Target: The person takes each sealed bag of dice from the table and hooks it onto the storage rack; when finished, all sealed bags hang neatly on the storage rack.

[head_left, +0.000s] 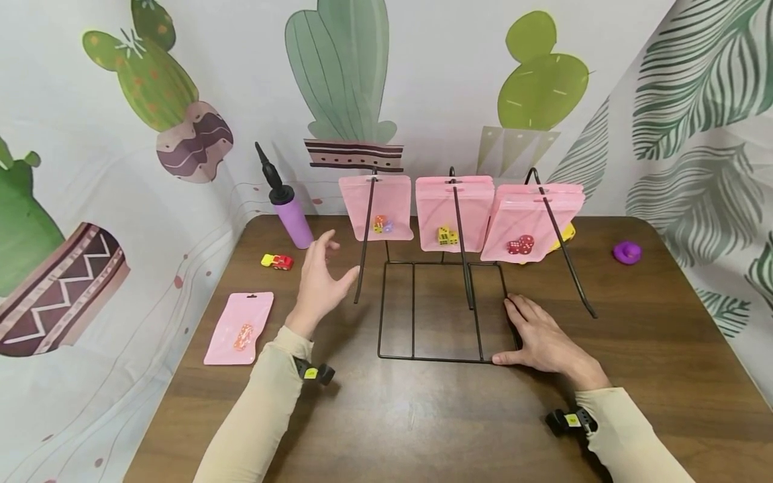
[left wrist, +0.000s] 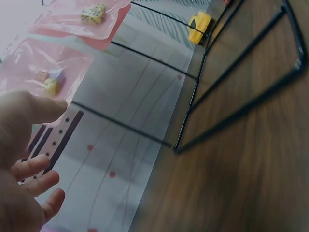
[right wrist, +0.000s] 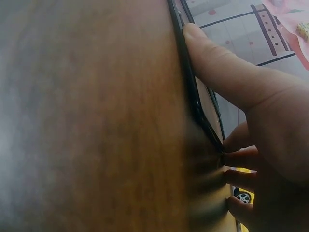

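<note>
A black wire display rack (head_left: pixel 445 360) stands on the table, with three long hooks pointing forward. Pink zip pouches with dice hang on the hooks: a left pouch (head_left: pixel 395 191), middle pouches (head_left: pixel 431 208) and right pouches (head_left: pixel 504 221). Beside the left hook my left hand (head_left: pixel 320 282) is raised with fingers apart, holding nothing; in the left wrist view its thumb overlaps the left pouch (left wrist: pixel 29 63). My right hand (head_left: pixel 543 339) rests at the front right corner of the rack's base, thumb (right wrist: pixel 212 58) on the front bar, fingers extended along the side.
Another pink pouch (head_left: pixel 226 322) with orange dice lies flat at the left. Behind it are a red and yellow toy car (head_left: pixel 278 261) and a purple hand pump (head_left: pixel 294 221). A yellow toy car (head_left: pixel 566 233) sits behind the right pouches, and a purple rubber duck (head_left: pixel 627 253) stands far right.
</note>
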Demonstrator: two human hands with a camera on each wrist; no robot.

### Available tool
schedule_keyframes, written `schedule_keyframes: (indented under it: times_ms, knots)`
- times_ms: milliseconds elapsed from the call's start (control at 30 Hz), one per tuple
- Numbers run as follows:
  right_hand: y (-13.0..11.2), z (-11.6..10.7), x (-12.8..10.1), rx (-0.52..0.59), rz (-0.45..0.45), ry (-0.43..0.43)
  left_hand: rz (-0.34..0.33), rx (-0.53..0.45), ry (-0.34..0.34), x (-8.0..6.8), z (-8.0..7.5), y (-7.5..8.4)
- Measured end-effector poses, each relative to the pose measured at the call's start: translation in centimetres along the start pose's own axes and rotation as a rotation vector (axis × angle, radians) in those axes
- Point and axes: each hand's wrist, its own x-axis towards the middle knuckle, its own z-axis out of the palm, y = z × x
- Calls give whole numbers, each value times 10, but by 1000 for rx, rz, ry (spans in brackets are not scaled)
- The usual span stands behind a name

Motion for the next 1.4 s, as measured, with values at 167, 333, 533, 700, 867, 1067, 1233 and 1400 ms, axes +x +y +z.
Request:
schedule_keyframes:
  times_ms: [167, 333, 533, 700, 867, 1067, 1233, 1400]
  knots:
    - [0, 0, 0, 12, 16, -9, 3, 75, -37, -18, -26, -10]
    - [-2, -1, 0, 16, 20, -25, 6, 158, -44, -41, -51, -21]
    - [-1, -3, 0, 9, 18, -21, -34, 198, -24, -60, -74, -34]
    - [0, -2, 1, 10, 16, -23, -98, 221, -37, -70, -85, -46]
    - [0, -2, 1, 9, 19, -26, -117, 231, -22, -77, -91, -53]
    - [0, -1, 1, 3, 17, -25, -138, 227, -24, -87, -92, -61]
    - [0, -1, 1, 9, 18, -22, -153, 251, -28, -92, -97, -73]
    - [0, -1, 0, 17, 29, -26, -152, 267, -11, -95, -105, -84]
